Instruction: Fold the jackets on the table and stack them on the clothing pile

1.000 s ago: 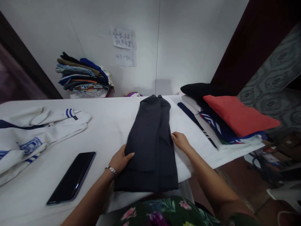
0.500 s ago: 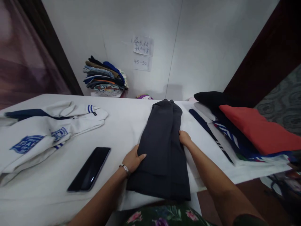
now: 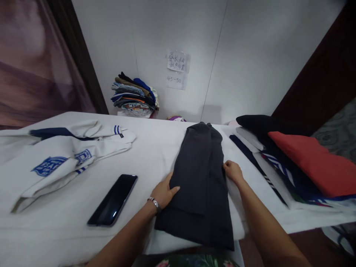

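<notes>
A dark grey garment [image 3: 196, 178] lies folded lengthwise into a long strip on the white-covered table, its lower end at the near edge. At its left edge, my left hand [image 3: 164, 192] grips the cloth, thumb on top and the other fingers partly hidden by the fabric. A metal-banded watch sits on that wrist. My right hand [image 3: 233, 171] pinches the opposite edge about midway along, its fingers curled. To the left of the garment lies a black phone [image 3: 112, 200].
A white jacket [image 3: 91, 148] with blue badges spreads over the table's left side. Folded clothes, with a red garment [image 3: 311, 163] and a black one on top, are piled at the right. Behind the table stands another clothes stack [image 3: 135, 94], near paper signs [image 3: 178, 68] on the wall.
The camera view has shifted, so everything appears further right. My right hand has moved slightly outward at the garment's right edge; my left hand keeps its place on the left edge.
</notes>
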`<control>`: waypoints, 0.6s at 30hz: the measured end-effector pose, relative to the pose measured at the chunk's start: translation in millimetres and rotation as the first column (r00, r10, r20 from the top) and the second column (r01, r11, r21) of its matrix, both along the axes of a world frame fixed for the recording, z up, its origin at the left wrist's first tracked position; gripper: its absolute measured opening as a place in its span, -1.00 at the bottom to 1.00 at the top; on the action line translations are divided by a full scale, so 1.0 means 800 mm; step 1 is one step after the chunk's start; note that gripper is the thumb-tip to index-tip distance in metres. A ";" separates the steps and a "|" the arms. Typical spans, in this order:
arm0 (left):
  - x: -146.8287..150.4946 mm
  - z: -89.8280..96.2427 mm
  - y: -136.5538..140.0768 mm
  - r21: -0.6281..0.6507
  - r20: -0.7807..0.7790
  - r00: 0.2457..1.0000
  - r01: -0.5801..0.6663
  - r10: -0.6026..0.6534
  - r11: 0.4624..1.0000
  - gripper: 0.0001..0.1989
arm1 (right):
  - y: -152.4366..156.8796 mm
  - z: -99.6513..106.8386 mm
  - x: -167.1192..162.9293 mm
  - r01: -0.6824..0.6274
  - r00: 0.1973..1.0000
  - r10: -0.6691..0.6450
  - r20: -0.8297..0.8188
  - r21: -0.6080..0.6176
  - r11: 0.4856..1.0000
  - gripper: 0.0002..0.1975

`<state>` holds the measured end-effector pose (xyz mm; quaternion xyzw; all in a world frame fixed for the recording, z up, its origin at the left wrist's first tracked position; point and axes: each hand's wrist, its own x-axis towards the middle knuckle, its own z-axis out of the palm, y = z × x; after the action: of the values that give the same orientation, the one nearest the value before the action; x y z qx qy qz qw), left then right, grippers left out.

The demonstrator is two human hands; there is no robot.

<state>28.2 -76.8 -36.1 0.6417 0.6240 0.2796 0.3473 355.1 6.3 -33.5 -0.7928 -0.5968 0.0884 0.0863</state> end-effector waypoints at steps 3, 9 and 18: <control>0.000 0.000 -0.001 -0.014 -0.022 1.000 0.008 -0.009 1.000 -0.30 | -0.002 -0.006 0.001 0.010 1.000 -0.010 -0.012 -0.005 1.000 -0.74; -0.001 -0.002 0.001 0.014 0.096 0.995 -0.002 0.001 1.000 -0.30 | -0.009 -0.008 -0.002 0.030 0.997 -0.025 -0.070 0.080 0.996 -0.69; -0.004 0.001 0.006 -0.121 0.313 0.950 0.059 -0.018 0.991 -0.39 | -0.039 -0.014 -0.021 0.041 0.937 0.046 -0.347 0.240 0.970 -0.23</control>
<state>25.1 -72.2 -35.1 0.5778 0.5656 0.3296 0.4874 338.6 -25.1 -44.9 -0.7470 -0.5791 0.1542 0.2878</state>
